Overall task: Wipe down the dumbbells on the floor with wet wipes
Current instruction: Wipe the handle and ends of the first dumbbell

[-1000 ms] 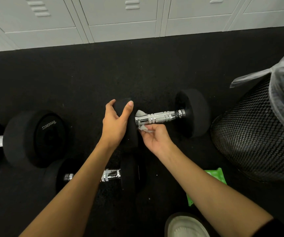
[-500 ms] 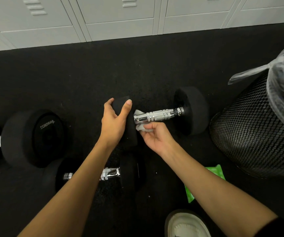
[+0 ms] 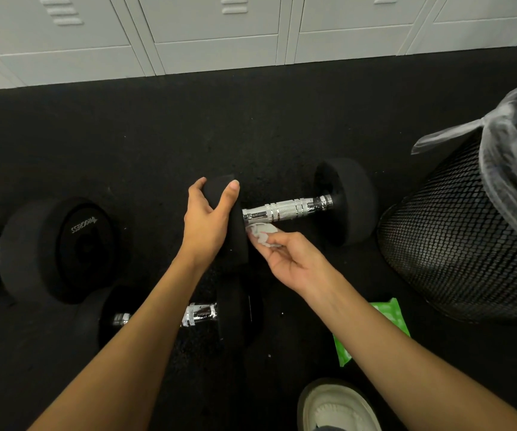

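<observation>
Left hand (image 3: 207, 225): clamping thumb and fingers over the top rim of the left head of the black rubber-headed dumbbell with the knurled chrome handle (image 3: 285, 209), likely bracing it against rolling under the rubbing.
Right hand (image 3: 294, 259): pinching the crumpled pale grey wet wipe (image 3: 260, 233), fingers curling tight round it, palm facing up.
Wipe: sitting just under the left end of the chrome handle, beside the inner face of the gripped head; actual contact too fine to tell.
Dumbbell: lying on the black rubber floor (image 3: 157, 135), handle running left to right, right head resting just beside the black mesh bin with the clear liner (image 3: 462, 244).
Step, judging: working the corner where handle meets head, with the rest of the handle and the right head probably waiting.
Open room: bare floor stretching on the far side up to the pale grey lockers (image 3: 219, 32); sliding rightward along the handle looking unobstructed.
Tight edges: right head and bin showing little gap; smaller black dumbbell (image 3: 201, 314) lying near, partly under the left forearm; large black dumbbell (image 3: 58, 250) sitting well to the left.
Supplies: green wipe packet (image 3: 394, 311) lying near right, partly hidden under the right forearm, within easy reach.
</observation>
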Available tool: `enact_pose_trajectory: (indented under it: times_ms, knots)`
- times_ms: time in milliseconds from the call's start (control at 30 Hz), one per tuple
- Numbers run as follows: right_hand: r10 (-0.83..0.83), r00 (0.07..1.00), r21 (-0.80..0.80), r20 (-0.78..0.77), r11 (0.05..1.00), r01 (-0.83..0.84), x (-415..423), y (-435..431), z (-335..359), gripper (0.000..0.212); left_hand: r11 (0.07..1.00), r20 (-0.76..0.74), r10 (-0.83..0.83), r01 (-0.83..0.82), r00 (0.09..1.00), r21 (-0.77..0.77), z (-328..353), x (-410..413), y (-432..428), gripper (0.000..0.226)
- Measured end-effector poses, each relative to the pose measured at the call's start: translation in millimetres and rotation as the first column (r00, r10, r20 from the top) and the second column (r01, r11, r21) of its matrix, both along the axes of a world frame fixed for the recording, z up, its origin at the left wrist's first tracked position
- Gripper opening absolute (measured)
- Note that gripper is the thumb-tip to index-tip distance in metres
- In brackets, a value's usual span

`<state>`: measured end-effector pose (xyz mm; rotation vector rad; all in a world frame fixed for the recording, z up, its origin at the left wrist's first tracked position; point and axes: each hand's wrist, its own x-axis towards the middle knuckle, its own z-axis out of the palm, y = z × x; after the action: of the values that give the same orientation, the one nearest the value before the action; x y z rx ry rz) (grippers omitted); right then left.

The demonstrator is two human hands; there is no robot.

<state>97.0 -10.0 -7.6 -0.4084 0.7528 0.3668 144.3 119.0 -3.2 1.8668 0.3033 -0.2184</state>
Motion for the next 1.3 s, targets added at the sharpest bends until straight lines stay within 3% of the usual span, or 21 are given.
enact_pose_trajectory:
  times_ms: [67,133,200,233,267,300,333,367,433,500,567,700,800,900,1000,1100,1167,1300]
  knots:
    - [0.011,1.000,-0.007,0.010,1.000,-0.011,-2,-3,2,0.042,1.000,-0.001,-0.006,0.006,1.000,0.006,1,0,0,0.079]
    - [0.075,0.996,-0.129,0.048,0.989,-0.069,-4,-5,7,0.042,1.000,0.008,-0.008,0.008,1.000,0.014,1,-1,0,0.079]
    - [0.183,0.977,-0.352,0.107,0.926,-0.134,-4,-6,11,0.043,1.000,0.013,-0.013,0.013,1.000,0.013,2,-3,0,0.079]
    - [0.268,0.955,-0.531,0.129,0.832,-0.162,-3,-6,14,0.046,1.000,0.012,-0.017,0.017,1.000,0.011,3,-3,0,0.079]
    - [0.373,0.919,-0.744,0.127,0.648,-0.160,-1,-7,15,0.049,1.000,0.009,-0.019,0.019,1.000,0.006,3,-4,0,0.079]
    - [0.484,0.868,-0.917,0.110,0.387,-0.100,0,-7,17,0.051,1.000,0.009,-0.019,0.019,1.000,0.001,3,-4,1,0.079]
    - [0.604,0.792,-0.991,0.089,0.133,0.011,2,-7,17,0.054,1.000,0.011,-0.017,0.017,1.000,-0.004,3,-4,1,0.079]
    - [0.727,0.686,-0.989,0.018,-0.087,0.118,4,-5,14,0.058,1.000,0.014,-0.016,0.016,1.000,-0.007,2,-5,1,0.079]
    - [0.831,0.460,-0.860,-0.312,-0.453,0.234,2,2,3,0.067,1.000,0.020,-0.014,0.015,1.000,-0.009,1,-4,1,0.078]
    - [0.743,0.390,-0.708,-0.544,-0.656,0.261,-4,5,-9,0.073,1.000,0.014,-0.014,0.015,1.000,-0.016,1,-4,1,0.077]
    - [0.714,0.362,-0.658,-0.599,-0.697,0.285,-4,0,-10,0.070,1.000,0.009,-0.014,0.014,1.000,-0.017,1,-4,1,0.079]
    - [0.752,0.328,-0.717,-0.572,-0.652,0.246,27,-9,1,0.055,1.000,0.006,-0.017,0.017,1.000,0.001,2,-3,0,0.081]
    - [0.760,0.278,-0.785,-0.587,-0.619,0.036,60,-7,16,0.026,1.000,0.006,-0.020,0.020,1.000,0.017,0,-3,2,0.082]
    - [0.775,0.225,-0.806,-0.591,-0.579,-0.124,75,-6,19,0.029,0.999,-0.013,-0.033,0.033,0.999,0.014,0,-3,2,0.084]
    - [0.753,0.279,-0.767,-0.597,-0.637,0.079,57,-3,8,0.031,1.000,-0.002,-0.022,0.022,1.000,0.020,2,-3,1,0.080]
    - [0.777,0.277,-0.753,-0.565,-0.623,0.213,24,-5,-4,0.067,1.000,0.002,-0.022,0.022,1.000,0.010,2,-2,1,0.079]
    - [0.801,0.244,-0.759,-0.547,-0.597,0.261,12,-12,-6,0.078,1.000,0.002,-0.025,0.025,1.000,0.009,2,-3,1,0.079]
    - [0.859,0.267,-0.782,-0.437,-0.509,0.358,27,-30,-11,0.068,1.000,0.004,-0.026,0.026,1.000,0.011,3,-3,0,0.080]
